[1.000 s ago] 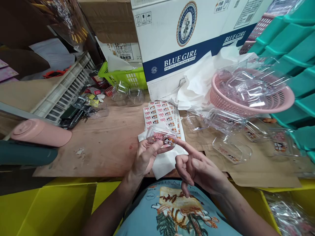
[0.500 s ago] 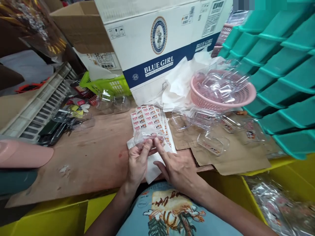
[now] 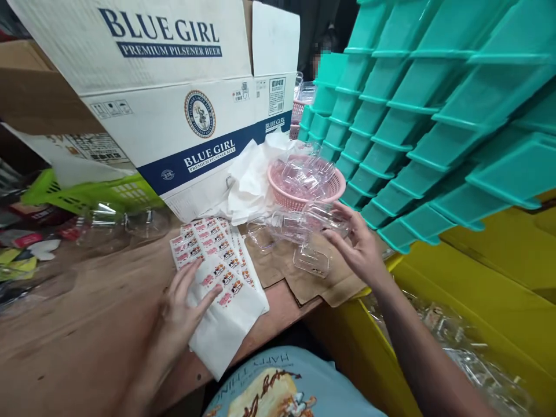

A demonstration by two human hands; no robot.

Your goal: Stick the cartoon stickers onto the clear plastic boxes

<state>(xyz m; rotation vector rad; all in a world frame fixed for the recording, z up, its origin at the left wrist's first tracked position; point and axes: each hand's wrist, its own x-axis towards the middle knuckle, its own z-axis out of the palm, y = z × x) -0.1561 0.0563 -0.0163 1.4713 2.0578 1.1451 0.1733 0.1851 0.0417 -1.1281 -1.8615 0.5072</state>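
My left hand (image 3: 185,307) is open and partly blurred, its fingers spread over the left edge of the sticker sheets (image 3: 219,260). These white sheets carry rows of cartoon cats and pink lettering. At the pile on the right, my right hand (image 3: 358,246) has its thumb and fingers on either side of a clear plastic box (image 3: 324,215). Just in front of that box lies another clear box (image 3: 311,262) with a small printed sticker. More clear boxes (image 3: 286,227) lie to the left, below the basket.
A pink basket (image 3: 284,200) heaped with clear boxes stands behind the pile. Stacked teal bins (image 3: 391,139) rise at the right. A white beer carton (image 3: 174,139) backs the table, beside a green basket (image 3: 87,194). Yellow bins (image 3: 478,289) flank the table's right side.
The view has swung right. My hands, earlier together at a stickered clear box, are now apart. My right hand has reached out to the box pile; my left has let go and moved over the sheets.
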